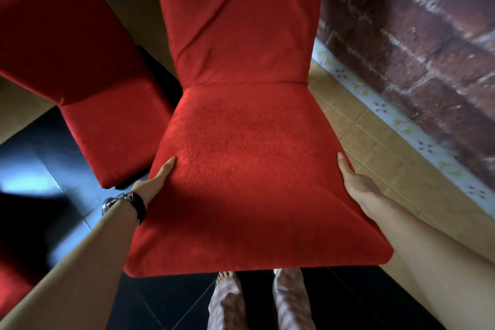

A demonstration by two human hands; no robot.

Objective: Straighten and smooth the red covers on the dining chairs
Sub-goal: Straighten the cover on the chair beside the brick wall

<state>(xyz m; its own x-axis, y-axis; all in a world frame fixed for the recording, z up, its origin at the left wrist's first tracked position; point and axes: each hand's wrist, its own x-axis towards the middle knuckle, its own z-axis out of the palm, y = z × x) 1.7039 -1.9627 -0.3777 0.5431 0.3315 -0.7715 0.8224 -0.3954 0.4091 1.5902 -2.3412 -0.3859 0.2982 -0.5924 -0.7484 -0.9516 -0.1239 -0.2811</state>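
Red cover smooth on seat, faintly creased on backrest; left hand and right hand apparently grip its sides.

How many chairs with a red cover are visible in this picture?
2 for certain: the middle chair and the left chair beside it. A red patch at the lower left edge may be a third, mostly hidden.

A chair stands ahead, its back on the far side. The left hand holds the seat's left edge, the right hand its right edge. A second chair stands left, a wall right.
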